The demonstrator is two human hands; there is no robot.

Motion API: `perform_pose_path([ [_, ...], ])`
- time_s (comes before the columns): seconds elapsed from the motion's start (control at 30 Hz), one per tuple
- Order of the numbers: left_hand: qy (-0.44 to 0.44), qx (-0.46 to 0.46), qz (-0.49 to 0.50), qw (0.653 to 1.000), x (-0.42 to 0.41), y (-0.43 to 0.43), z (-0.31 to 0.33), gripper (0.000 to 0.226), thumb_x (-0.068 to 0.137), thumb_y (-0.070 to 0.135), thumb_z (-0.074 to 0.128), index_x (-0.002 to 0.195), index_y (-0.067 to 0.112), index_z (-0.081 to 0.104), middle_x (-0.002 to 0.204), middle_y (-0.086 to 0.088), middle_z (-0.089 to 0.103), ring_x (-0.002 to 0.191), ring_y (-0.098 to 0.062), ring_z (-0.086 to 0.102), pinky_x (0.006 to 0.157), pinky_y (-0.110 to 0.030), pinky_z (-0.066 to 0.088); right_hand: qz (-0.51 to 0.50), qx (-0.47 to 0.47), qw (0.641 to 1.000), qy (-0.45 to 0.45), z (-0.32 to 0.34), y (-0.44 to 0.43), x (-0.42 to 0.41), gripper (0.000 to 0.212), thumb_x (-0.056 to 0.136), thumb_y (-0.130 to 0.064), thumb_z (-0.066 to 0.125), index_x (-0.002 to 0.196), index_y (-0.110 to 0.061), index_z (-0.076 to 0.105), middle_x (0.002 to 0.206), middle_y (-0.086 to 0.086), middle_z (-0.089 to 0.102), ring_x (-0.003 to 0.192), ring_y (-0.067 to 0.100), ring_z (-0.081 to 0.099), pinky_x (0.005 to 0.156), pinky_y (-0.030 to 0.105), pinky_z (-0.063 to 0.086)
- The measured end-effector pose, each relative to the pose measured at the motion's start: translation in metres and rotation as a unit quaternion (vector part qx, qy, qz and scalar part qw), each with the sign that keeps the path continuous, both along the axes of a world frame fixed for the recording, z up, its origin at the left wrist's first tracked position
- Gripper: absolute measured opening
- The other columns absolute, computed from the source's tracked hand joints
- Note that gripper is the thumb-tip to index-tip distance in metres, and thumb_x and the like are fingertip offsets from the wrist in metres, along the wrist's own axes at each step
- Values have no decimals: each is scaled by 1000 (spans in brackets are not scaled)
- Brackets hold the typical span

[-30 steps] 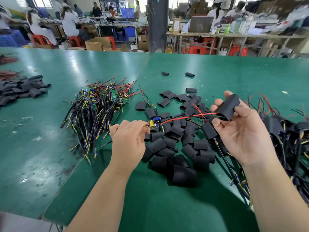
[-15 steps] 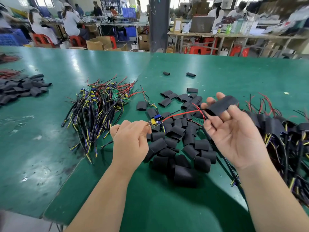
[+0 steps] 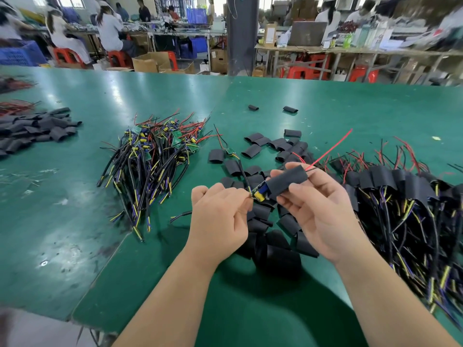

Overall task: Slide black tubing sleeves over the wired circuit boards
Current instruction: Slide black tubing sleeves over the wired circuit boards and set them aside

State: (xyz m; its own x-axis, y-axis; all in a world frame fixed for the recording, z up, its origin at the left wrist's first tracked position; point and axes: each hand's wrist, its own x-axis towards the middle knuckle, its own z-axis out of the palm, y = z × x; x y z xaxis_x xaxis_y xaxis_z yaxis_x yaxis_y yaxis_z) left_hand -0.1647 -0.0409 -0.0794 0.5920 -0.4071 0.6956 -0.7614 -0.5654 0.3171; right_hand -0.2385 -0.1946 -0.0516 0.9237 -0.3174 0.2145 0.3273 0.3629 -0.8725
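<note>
Two hands, left hand pinching a circuit board at its fingertips, right hand curled round a black sleeve, red wire emerging beyond the fingers.

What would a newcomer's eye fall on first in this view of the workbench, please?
Dead centre, the right hand holds a black sleeve partly over a circuit board that the left hand pinches, a red wire poking out the far end. On the green table, a tangle of bare wired boards lies to the left, loose sleeves in the middle and sleeved boards heaped at right.
</note>
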Motion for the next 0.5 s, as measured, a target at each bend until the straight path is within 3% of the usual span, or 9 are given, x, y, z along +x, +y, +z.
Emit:
perform_pose_path([
  [0.2,-12,39,-2,999,-1,1,2,20,81,15,43,64,18,55,57,5,49,60,-22,43,66,-34,23,-50,-116,991,-30,0,-4,-1,31,77,0,59,99,-20,67,107,9,72,103,23,67,78,24,52],
  [0.33,-11,62,-8,998,-3,-2,1,17,78,9,55,63,16,54,57,4,50,61,-24,45,66,-35,23,29,-104,993,-41,2,-10,-5,43,78,5,53,104,-24,71,108,13,71,107,30,64,87,36,53],
  [0.5,18,51,-38,998,-6,-2,2,24,86,14,49,63,16,55,58,6,54,62,-23,45,67,-37,25,74,-118,990,8,8,-15,-9,22,76,-5,71,95,-16,71,102,14,72,100,27,68,76,28,55],
])
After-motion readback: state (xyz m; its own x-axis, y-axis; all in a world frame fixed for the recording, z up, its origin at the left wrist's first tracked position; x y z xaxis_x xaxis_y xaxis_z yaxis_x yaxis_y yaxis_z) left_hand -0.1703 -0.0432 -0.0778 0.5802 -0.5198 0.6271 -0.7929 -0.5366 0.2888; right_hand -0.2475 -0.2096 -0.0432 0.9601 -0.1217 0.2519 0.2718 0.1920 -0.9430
